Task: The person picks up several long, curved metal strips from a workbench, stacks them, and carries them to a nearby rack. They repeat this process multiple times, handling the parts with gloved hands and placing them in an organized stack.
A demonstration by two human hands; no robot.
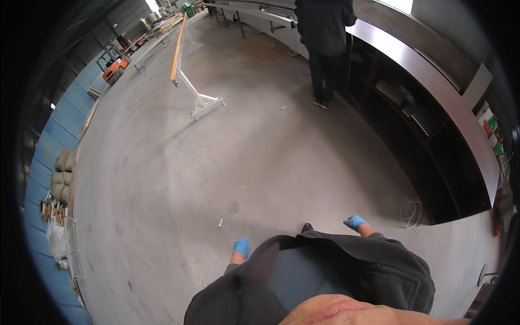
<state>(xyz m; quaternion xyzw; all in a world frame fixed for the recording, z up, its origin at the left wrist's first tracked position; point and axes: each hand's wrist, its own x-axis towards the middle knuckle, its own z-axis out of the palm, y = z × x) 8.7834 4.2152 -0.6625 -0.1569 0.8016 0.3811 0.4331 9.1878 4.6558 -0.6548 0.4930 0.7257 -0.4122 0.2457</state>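
My left hand (pixel 241 247), in a blue glove, hangs low beside my dark jacket, over the bare concrete floor. Its fingers look loosely stretched, and nothing shows in them. On the other side, my right hand (pixel 356 222), gloved in blue too, hangs out from the dark sleeve with its fingers curled in. I see no object in it. Neither hand touches anything. Nearest to the right hand are a loose coil of pale cord (pixel 411 215) on the floor and the end of a long dark cabinet (pixel 460 208). The tip of a dark shoe (pixel 307 227) shows between my hands.
A person (pixel 324 46) in dark clothes stands by the cabinet's far end. A white stand (pixel 199 102) carries a long orange-edged rail (pixel 177 57) ahead. An orange forklift (pixel 115 69), stacked sacks (pixel 64 177) and a blue wall (pixel 43 157) lie to the left.
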